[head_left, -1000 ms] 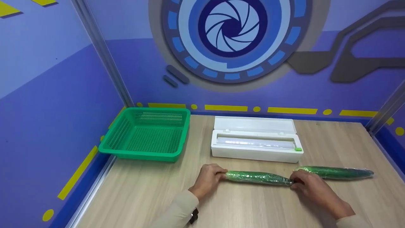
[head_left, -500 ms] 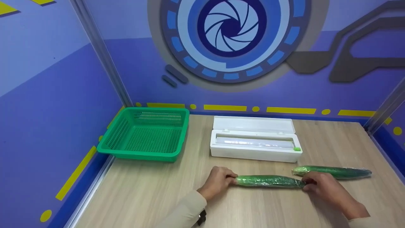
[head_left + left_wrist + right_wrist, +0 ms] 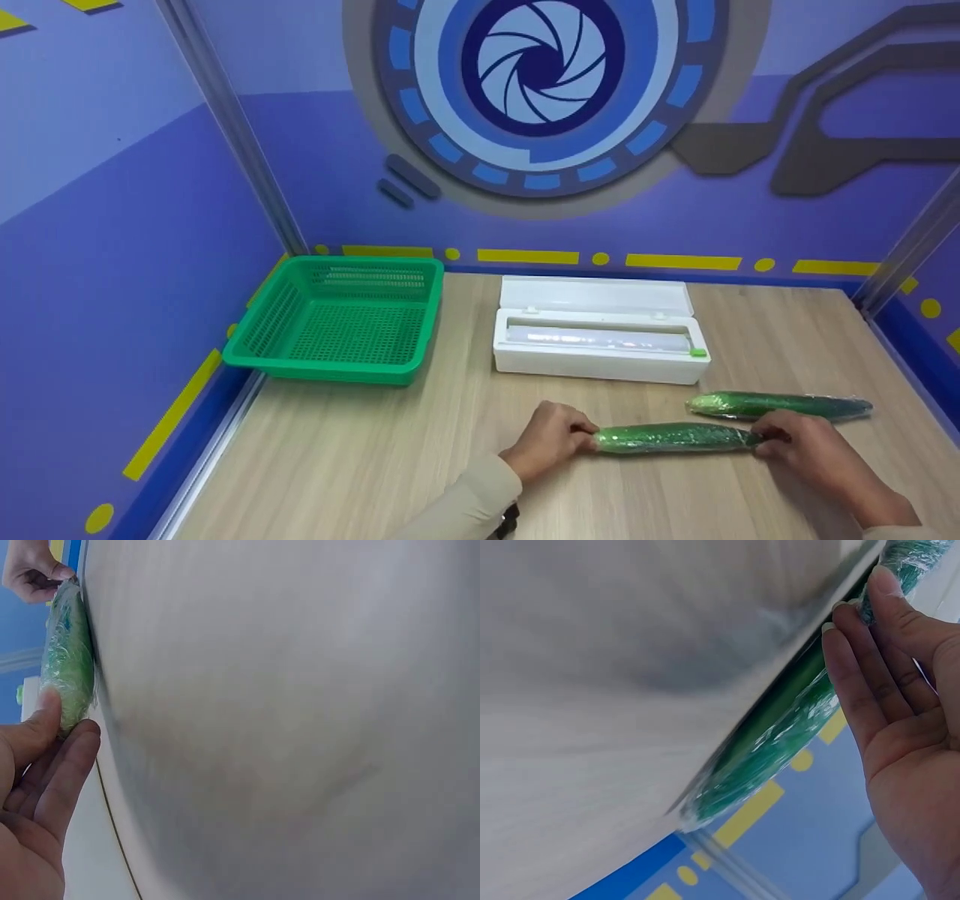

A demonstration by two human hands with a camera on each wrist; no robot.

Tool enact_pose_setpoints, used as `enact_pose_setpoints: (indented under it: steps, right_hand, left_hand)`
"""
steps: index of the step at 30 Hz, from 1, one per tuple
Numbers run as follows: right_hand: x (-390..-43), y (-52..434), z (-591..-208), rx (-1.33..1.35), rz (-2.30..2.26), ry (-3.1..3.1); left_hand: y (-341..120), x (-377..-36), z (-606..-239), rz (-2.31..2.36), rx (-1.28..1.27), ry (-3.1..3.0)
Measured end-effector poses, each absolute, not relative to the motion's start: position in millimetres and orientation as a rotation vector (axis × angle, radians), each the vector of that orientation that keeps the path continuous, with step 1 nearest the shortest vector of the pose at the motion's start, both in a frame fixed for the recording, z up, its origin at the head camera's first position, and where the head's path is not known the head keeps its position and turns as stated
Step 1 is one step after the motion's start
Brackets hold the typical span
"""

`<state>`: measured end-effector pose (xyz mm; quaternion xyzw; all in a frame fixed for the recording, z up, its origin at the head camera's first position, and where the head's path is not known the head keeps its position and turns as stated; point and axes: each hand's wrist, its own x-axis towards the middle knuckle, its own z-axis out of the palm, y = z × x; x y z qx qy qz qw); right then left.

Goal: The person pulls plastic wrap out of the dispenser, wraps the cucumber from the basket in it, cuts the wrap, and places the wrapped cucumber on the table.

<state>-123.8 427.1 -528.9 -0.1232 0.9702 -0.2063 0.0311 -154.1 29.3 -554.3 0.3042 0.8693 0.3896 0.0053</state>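
The wrapped cucumber (image 3: 671, 437) lay on the table (image 3: 360, 465) with its long axis left to right, between both hands. The left hand (image 3: 551, 439) pinched its left end; the right hand (image 3: 810, 450) pinched its right end. Only the left wrist view showed thumb and fingers (image 3: 71, 757) closing on film. Beyond lay a second wrapped cucumber (image 3: 780, 405), the film dispenser (image 3: 600, 341) and the green basket (image 3: 337, 322).

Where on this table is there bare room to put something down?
The widest bare patch of table lies in front of the green basket, left of the left hand. Another lies at the back right, beside the white film dispenser. It is crowded front right, where both hands hold one wrapped cucumber near a second.
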Motion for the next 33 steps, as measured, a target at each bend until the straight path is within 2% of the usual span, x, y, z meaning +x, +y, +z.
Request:
enact_pose_setpoints:
  steps: [33]
  right_hand:
    - [-121.7, 510.1, -536.5, -0.123, -0.688, 3.028]
  left_hand:
    - [115.6, -146.2, -548.0, 1.111, 1.069, 2.663]
